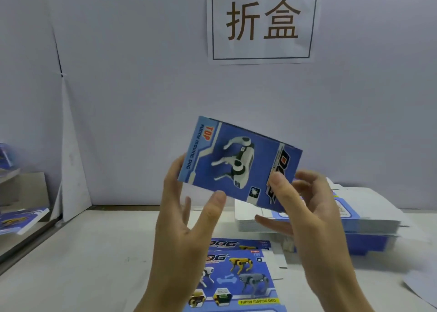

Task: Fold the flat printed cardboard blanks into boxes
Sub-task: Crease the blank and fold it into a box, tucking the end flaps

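Note:
A blue printed box [238, 162] with a white robot dog picture is held tilted in the air at the centre of the view. My left hand [186, 219] holds its lower left edge, thumb on the front face and fingers behind. My right hand [305, 207] pinches its right end, thumb on the printed front and fingers curled behind. Below my hands, flat printed blanks [238, 276] showing yellow and grey robot dogs lie on the white table [94, 252]. A tall stack of flat blanks [369, 217] sits at the right, partly hidden by my right hand.
A white wall with a paper sign [262, 21] stands close behind the table. At the far left, folded blue boxes [21, 219] lie on a lower surface beside a brown cardboard piece [26, 188]. A white sheet [421, 285] lies at the table's right edge.

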